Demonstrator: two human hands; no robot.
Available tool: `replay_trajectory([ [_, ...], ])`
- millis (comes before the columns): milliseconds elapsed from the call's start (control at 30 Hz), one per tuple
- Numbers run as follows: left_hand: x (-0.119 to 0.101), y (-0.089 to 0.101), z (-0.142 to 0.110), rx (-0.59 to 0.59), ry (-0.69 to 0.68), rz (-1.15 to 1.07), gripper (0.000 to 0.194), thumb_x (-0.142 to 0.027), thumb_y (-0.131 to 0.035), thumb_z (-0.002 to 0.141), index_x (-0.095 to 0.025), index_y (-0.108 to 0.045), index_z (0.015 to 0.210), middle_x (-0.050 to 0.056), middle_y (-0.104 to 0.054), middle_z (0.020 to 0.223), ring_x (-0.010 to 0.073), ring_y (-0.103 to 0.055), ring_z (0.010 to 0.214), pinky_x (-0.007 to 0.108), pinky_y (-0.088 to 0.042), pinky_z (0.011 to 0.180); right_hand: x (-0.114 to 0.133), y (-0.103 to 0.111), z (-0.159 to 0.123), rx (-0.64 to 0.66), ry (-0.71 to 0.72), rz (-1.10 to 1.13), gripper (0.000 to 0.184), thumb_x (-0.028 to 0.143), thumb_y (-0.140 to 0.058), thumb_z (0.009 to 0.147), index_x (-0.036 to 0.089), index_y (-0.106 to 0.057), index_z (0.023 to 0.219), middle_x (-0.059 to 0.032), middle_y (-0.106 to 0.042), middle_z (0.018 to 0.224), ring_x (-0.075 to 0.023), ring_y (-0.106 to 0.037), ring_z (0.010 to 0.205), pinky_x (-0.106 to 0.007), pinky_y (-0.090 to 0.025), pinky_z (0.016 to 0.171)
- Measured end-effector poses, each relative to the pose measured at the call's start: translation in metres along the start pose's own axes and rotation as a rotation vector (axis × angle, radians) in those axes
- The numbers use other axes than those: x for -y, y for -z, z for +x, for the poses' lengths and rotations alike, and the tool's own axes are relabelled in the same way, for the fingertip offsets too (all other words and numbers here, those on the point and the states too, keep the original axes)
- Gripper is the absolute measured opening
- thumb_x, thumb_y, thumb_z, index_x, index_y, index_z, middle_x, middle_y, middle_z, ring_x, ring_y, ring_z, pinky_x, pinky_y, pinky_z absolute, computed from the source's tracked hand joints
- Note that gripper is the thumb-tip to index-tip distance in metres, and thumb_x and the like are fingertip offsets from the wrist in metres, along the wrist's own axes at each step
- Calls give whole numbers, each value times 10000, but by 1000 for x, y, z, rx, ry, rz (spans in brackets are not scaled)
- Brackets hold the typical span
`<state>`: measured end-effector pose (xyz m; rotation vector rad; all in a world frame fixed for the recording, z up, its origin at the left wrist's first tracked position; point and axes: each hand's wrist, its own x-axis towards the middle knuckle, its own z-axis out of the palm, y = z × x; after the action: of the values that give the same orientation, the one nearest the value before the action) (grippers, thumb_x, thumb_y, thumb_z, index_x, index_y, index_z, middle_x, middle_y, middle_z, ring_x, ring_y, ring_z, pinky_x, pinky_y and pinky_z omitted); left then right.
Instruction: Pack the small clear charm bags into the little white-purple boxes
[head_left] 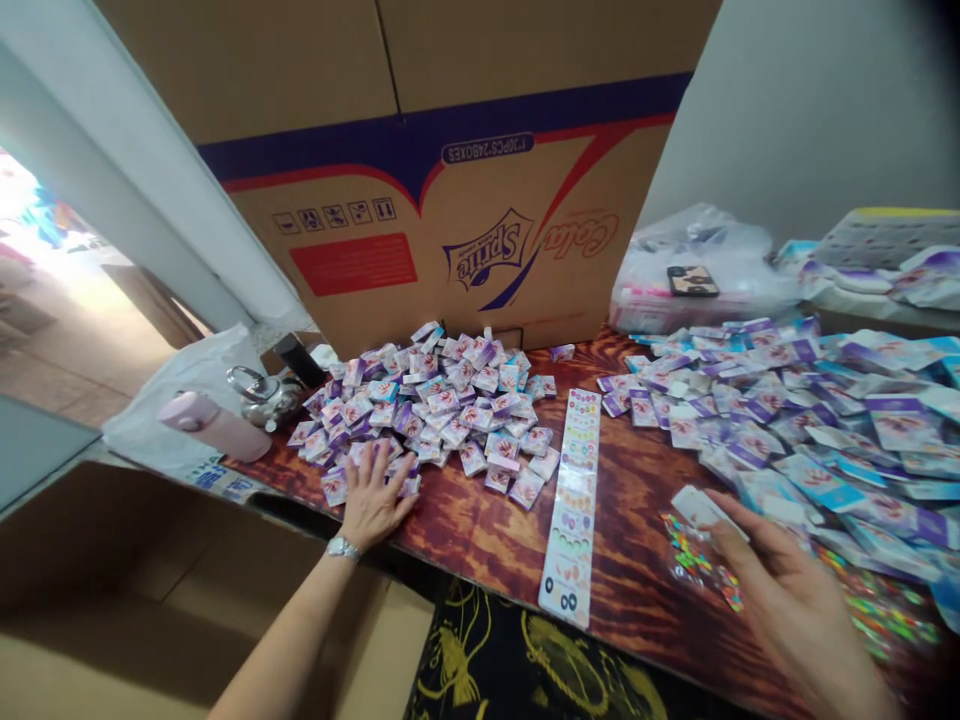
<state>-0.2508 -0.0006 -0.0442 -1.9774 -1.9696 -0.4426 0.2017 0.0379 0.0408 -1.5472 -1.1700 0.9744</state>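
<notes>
Your right hand (pixel 787 600) nearest: fingers narrow, pinching white card (pixel 697 508) above clear bag of colourful pieces (pixel 697 562). Your left hand (pixel 373 497): fingers wide, flat on heap of small purple-white packets (pixel 450 400). Both on wooden table (pixel 480 540); larger packets (pixel 847 450) right.

A cramped packing room, in a home or small shop, where a big printed cardboard carton (pixel 420 170) stands on a varnished wood table (pixel 637 560) heaped with small packets (pixel 427 400).
</notes>
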Motion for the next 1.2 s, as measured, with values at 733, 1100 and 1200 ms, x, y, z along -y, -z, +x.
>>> replay_trajectory([
  [733, 24, -1, -40, -254, 466, -11, 548, -327, -433, 873, -102, -352, 1366, 205, -134, 1490, 362, -71, 1375, 570, -147, 1068, -14, -3, 3, 50, 11, 64, 407, 486, -634, 722, 275, -636, 1070, -28, -665, 1112, -286, -631, 994, -356, -574, 788],
  [1100, 72, -4, -29, -308, 640, -126, 560, -338, -451, 834, -47, -377, 1307, 238, -405, 1324, 333, -350, 1274, 481, -328, 1029, 1, -10, -6, 44, 15, 3, 417, 498, -649, 698, 242, -655, 1028, -36, -690, 1051, -297, -627, 999, -360, -562, 825],
  [1200, 73, -1, -23, -372, 695, -105, 591, -390, -465, 830, -60, -365, 1309, 215, -448, 1282, 324, -378, 1244, 485, -324, 1028, 2, -10, -6, 38, 12, 4, 396, 491, -648, 699, 255, -660, 1017, -30, -697, 1029, -295, -636, 981, -349, -581, 775],
])
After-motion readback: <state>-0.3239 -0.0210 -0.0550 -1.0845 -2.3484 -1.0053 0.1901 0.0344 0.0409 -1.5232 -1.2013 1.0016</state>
